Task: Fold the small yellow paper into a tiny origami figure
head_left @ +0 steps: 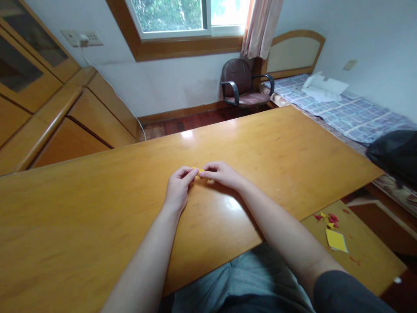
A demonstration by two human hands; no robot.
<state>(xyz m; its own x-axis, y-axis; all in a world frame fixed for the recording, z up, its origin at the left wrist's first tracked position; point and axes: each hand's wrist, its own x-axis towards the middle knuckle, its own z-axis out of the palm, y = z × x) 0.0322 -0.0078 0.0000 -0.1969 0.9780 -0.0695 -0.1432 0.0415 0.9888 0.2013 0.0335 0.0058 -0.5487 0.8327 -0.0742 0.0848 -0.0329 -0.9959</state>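
Yellow piece point(200, 170), likely thin paper, sits pinched by your left hand point(178, 184) and right hand point(223, 174); it seems light, easily creased, so grip its edges lightly.

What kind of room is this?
Probably a bedroom in a home or dormitory: a bed with a checked cover stands by the right wall, a pink curtain hangs at the window, and wooden cabinets line the left side.
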